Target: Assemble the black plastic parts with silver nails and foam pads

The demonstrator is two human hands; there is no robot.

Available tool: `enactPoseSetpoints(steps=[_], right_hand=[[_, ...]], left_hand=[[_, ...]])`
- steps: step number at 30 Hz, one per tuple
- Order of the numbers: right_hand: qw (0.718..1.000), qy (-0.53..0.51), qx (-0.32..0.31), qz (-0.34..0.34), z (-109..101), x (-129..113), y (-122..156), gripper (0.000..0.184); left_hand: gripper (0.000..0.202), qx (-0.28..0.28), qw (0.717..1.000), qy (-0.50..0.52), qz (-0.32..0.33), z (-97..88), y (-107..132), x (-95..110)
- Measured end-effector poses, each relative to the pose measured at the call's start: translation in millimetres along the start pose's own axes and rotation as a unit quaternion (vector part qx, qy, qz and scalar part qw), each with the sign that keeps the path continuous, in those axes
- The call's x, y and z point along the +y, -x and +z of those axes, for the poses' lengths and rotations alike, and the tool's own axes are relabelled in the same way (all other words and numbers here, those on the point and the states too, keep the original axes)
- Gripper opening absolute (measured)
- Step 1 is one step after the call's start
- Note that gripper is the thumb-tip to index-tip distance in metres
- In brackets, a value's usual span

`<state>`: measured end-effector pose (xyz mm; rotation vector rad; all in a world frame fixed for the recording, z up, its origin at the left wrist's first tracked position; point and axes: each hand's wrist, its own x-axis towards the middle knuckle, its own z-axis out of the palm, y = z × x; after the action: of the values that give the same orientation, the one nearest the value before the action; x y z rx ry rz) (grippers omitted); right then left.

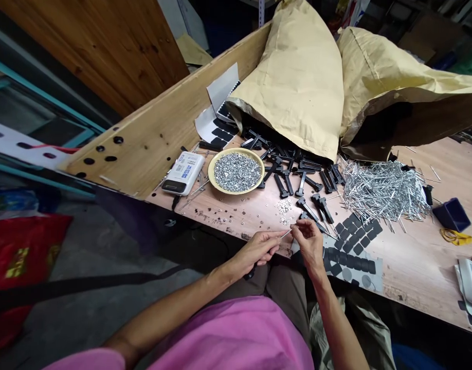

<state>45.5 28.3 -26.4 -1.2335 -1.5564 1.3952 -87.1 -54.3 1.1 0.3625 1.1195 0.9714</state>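
My left hand point(261, 247) is closed around a black plastic piece with a thin metal rod point(286, 234). The black end point(250, 272) shows below the palm, and the rod points up to the right. My right hand point(309, 241) pinches at the rod's tip; whatever its fingertips hold is too small or hidden. Just beyond the hands lie a small heap of washers point(284, 207) and several black T-shaped pieces point(323, 207), some with rods sticking out. A yellow bowl point(210, 181) full of small metal nuts stands farther back to the left.
A pile of metal rods point(388, 192) lies right of the black pieces. Two large paper sacks point(297, 77) lean at the back. Black adhesive pads point(349, 259) lie near the front edge. A white device point(184, 173), a wooden side board point(174, 118) and a dark blue box point(452, 215) flank the work area.
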Motion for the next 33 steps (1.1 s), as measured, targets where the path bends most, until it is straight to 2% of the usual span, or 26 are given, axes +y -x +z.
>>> enactPoseSetpoints(steps=[5, 9, 12, 15, 18, 21, 24, 29, 31, 33], right_hand=[[0.998, -0.048, 0.022, 0.024, -0.7, -5.1, 7.1, 0.027], [0.998, -0.050, 0.039, 0.014, -1.7, -1.9, 10.1, 0.030], [0.997, -0.014, 0.070, -0.028, -0.4, 1.3, 13.8, 0.025], [0.983, 0.099, 0.092, -0.121, -0.7, 3.1, 18.7, 0.012], [0.961, 0.184, 0.058, -0.198, -5.7, 1.7, 21.0, 0.013], [0.974, 0.161, 0.019, -0.160, -15.7, -3.3, 18.6, 0.018], [0.989, 0.091, -0.062, -0.098, -28.6, -10.7, 13.7, 0.022], [0.972, 0.092, -0.181, -0.117, -46.9, -26.5, 10.3, 0.024], [0.961, 0.127, -0.210, -0.130, -51.0, -33.0, 11.4, 0.026], [0.948, 0.175, -0.221, -0.151, -53.5, -37.9, 13.1, 0.028]], left_hand=[[0.056, -0.015, 1.000, -0.005, 0.017, 2.7, -6.0, -2.0], [0.058, -0.020, 1.000, -0.011, 0.012, 3.8, -7.4, -0.8], [0.059, -0.014, 1.000, -0.008, 0.000, 6.8, -6.2, 1.5], [0.056, -0.009, 1.000, -0.011, -0.012, 10.3, -5.6, 3.6], [0.053, -0.016, 1.000, -0.018, -0.019, 9.6, -6.6, 5.9], [0.054, -0.071, 0.996, -0.009, -0.045, 2.3, -7.4, 10.7], [0.057, -0.146, 0.985, -0.001, -0.091, -7.2, -6.0, 18.1], [0.054, -0.228, 0.962, -0.031, -0.148, -13.8, -2.1, 25.7], [0.051, -0.231, 0.962, -0.067, -0.132, -12.6, -1.7, 24.8], [0.047, -0.197, 0.970, -0.126, -0.071, -10.0, -2.3, 22.2]])
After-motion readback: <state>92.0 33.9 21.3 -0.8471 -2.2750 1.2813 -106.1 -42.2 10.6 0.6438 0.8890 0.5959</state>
